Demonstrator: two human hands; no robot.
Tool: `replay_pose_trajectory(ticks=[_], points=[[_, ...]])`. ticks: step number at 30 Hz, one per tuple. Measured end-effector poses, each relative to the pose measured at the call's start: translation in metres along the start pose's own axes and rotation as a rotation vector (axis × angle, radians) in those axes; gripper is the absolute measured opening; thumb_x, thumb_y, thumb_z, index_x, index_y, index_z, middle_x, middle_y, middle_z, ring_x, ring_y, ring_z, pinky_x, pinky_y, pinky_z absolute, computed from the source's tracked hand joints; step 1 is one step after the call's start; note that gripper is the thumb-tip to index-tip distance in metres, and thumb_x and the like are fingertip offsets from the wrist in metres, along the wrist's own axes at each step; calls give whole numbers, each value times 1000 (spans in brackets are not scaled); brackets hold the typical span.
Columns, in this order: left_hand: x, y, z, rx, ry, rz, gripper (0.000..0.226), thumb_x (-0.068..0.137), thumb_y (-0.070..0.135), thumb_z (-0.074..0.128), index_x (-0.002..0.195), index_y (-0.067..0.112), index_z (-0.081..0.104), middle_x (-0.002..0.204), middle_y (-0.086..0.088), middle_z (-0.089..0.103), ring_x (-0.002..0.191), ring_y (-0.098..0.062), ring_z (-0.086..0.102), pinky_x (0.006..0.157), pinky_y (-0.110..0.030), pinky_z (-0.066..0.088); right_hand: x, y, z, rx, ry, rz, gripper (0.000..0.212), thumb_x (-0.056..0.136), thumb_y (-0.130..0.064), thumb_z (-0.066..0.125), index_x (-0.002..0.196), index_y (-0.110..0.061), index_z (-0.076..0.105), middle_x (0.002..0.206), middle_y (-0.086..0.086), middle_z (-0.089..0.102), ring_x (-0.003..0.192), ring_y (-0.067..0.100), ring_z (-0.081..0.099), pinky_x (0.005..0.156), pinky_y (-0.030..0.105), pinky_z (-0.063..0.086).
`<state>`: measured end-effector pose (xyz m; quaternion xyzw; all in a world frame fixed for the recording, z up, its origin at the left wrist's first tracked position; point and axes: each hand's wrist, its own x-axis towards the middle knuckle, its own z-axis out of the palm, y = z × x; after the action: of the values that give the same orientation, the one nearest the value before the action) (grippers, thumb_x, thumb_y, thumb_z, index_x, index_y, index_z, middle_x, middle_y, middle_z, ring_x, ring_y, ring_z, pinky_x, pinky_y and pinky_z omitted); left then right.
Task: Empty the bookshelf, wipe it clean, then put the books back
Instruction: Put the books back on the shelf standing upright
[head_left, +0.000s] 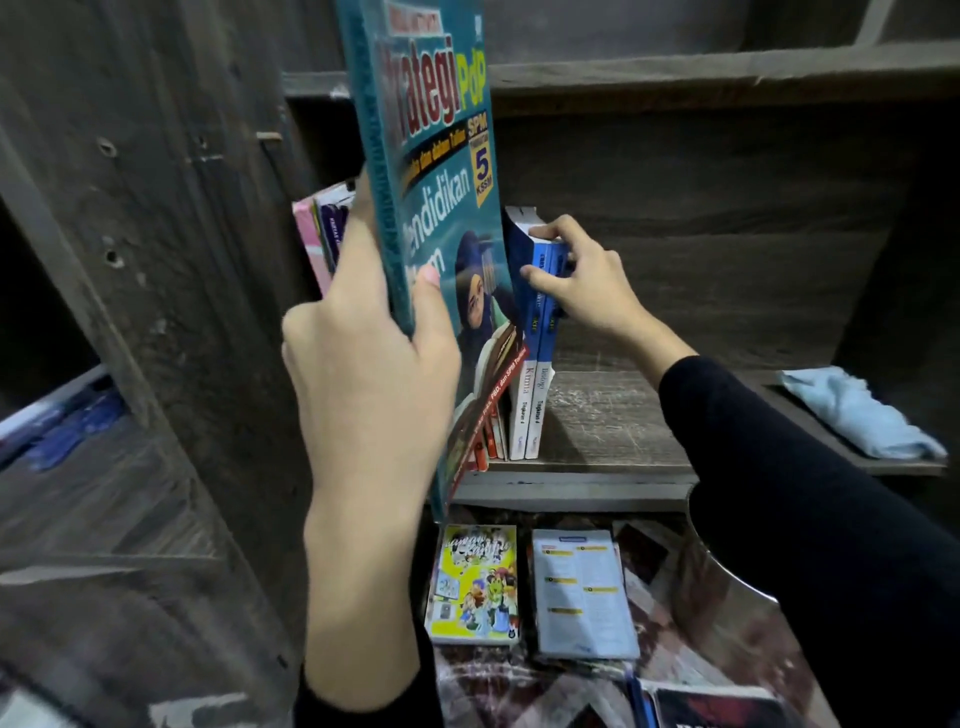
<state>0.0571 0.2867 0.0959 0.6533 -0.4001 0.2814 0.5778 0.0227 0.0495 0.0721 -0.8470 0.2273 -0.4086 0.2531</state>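
Standing upright, the teal workbook (441, 156) shows a cartoon cover.

The left grip (363, 374) holds a large teal paperback textbook (447, 156) upright by its spine; the right grip (587, 280) pinches the tops of two blue-and-white books (535, 364) standing on the dark wooden shelf (613, 426); a crumpled light blue cloth (857, 410) lies further right.

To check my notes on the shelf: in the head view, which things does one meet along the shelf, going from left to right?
From the left: pink book → teal book → blue books → right hand → cloth.
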Motion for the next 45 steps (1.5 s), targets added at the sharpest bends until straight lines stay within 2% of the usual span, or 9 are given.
replay_pose_trajectory(ticks=[6, 11, 17, 21, 27, 31, 35, 39, 45], points=[[-3, 2, 15, 76, 18, 29, 43, 87, 17, 55, 129, 13, 55, 91, -12, 70, 72, -42, 59, 79, -44, 41, -7, 10, -11, 52, 29, 30, 30, 88, -30, 64, 112, -17, 51, 82, -8, 60, 88, 24, 61, 73, 47, 55], [-5, 3, 31, 42, 3, 14, 43, 86, 15, 55, 129, 12, 56, 90, -13, 71, 74, -40, 62, 74, -46, 49, -14, 14, -18, 34, 57, -2, 32, 88, -26, 65, 114, -12, 52, 94, 1, 64, 79, 15, 58, 68, 22, 47], [-18, -5, 71, 58, -57, 47, 51, 88, 12, 53, 138, 16, 48, 74, -19, 68, 57, -33, 56, 64, -44, 51, -16, 18, -20, 30, 62, 14, 34, 88, -26, 66, 116, -13, 53, 101, 3, 65, 84, 19, 60, 77, 30, 46], [-25, -15, 87, 52, -37, 52, 51, 85, 7, 57, 135, 4, 49, 58, -17, 62, 43, -22, 43, 53, -37, 48, -15, 17, -16, 36, 45, 13, 36, 87, -29, 66, 118, -15, 53, 102, 4, 66, 89, 23, 62, 82, 34, 47], [-36, -26, 91, 86, -111, 40, 53, 88, 12, 54, 140, 13, 44, 55, -13, 59, 43, -23, 45, 56, -30, 40, -10, 10, -11, 60, 11, -5, 37, 87, -30, 67, 119, -17, 54, 104, -5, 63, 95, 19, 61, 89, 36, 48], [-48, -45, 102, 79, -226, -138, 50, 93, 12, 54, 141, 14, 42, 66, -18, 60, 55, -23, 44, 62, -32, 39, -10, 6, -7, 100, -5, 1, 37, 88, -30, 66, 120, -17, 53, 108, 4, 65, 99, 22, 61, 86, 35, 49], [-52, -63, 110, 59, -216, -206, 44, 94, 14, 53, 137, 8, 48, 81, -24, 66, 61, -26, 47, 62, -22, 31, -6, 3, -1, 113, -36, -5, 36, 87, -31, 67, 118, -18, 54, 109, 8, 66, 101, 25, 62, 86, 34, 48], [-57, -75, 123, 78, -231, -224, 41, 96, 17, 52, 135, 7, 50, 86, -24, 66, 71, -31, 60, 69, -38, 47, -1, -2, 5, 122, -55, 11, 37, 87, -31, 67, 118, -17, 55, 113, 6, 65, 105, 23, 60, 91, 40, 48], [-53, -80, 129, 125, -238, -258, 44, 97, 21, 51, 135, 1, 46, 96, -25, 66, 86, -36, 64, 73, -38, 48, 3, -5, 15, 190, -120, 20, 43, 88, -30, 66, 129, -26, 52, 127, -2, 59, 121, 18, 52, 95, 43, 48]])
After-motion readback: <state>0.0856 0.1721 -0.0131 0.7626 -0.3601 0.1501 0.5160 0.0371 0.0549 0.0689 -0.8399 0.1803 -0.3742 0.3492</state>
